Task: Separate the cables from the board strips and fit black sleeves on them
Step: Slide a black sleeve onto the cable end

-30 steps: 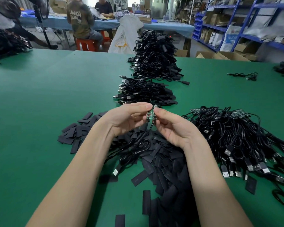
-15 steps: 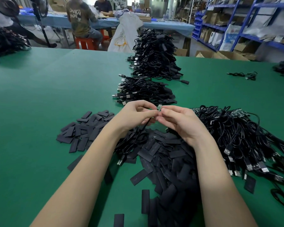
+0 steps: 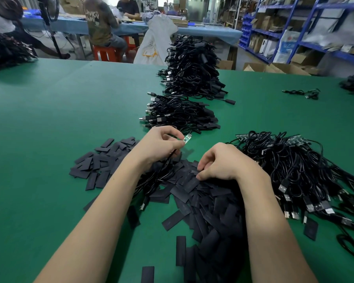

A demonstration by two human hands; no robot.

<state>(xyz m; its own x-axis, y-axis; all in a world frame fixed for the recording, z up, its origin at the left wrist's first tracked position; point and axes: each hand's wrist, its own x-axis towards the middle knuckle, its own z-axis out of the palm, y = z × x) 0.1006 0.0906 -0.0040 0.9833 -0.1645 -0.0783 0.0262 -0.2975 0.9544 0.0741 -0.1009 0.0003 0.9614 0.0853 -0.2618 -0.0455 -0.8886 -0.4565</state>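
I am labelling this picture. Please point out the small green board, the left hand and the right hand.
small green board (image 3: 187, 138), head view, middle of its face.
left hand (image 3: 158, 146), head view, back of hand.
right hand (image 3: 223, 162), head view, back of hand.

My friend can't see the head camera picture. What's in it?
The left hand pinches a small green circuit board on a black cable, while the right hand reaches into a pile of black sleeves on a green table.
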